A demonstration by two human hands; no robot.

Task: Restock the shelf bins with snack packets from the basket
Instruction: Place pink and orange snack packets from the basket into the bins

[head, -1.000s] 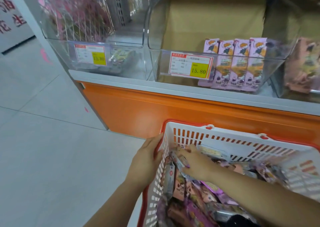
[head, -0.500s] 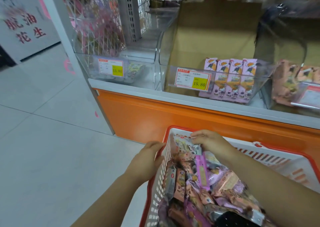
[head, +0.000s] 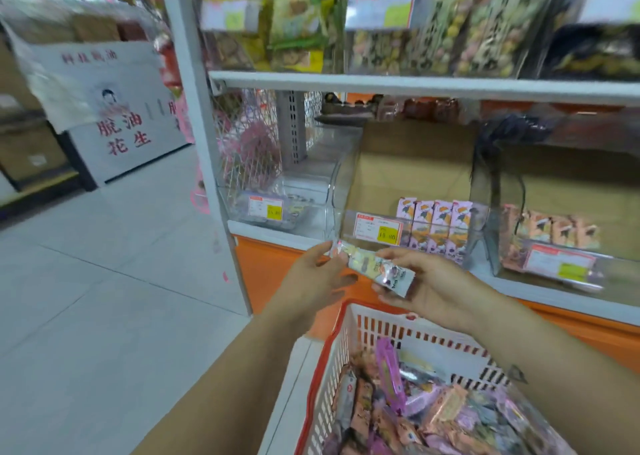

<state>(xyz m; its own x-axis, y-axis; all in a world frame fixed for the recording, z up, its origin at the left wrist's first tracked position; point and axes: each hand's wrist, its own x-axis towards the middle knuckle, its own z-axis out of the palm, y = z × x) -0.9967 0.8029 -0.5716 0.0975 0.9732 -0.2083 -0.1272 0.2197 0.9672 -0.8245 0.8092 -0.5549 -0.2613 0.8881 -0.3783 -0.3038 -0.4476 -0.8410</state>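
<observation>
A white basket with a red rim [head: 408, 326] stands low in front of me, full of pink and purple snack packets [head: 426, 409]. Above it my right hand [head: 429, 288] holds a pale yellow and silver snack packet [head: 374, 269] by its right end. My left hand [head: 311, 281] is raised beside the packet's left end, fingers spread, fingertips touching or nearly touching it. Behind the hands are clear shelf bins: the left bin [head: 277, 208] holds few packets, the middle bin [head: 408, 232] holds a row of upright purple packets [head: 434, 226].
An orange base panel [head: 263, 264] runs under the bins. A third bin [head: 554, 246] with pink packets is at the right. An upper shelf [head: 415, 85] carries bagged snacks. Tiled floor [head: 104, 281] lies open to the left, with a white printed box [head: 114, 108] beyond.
My right hand has lifted a packet out of the basket to bin height. My left hand has let go of the basket rim and risen to meet the packet. The view has tilted upward.
</observation>
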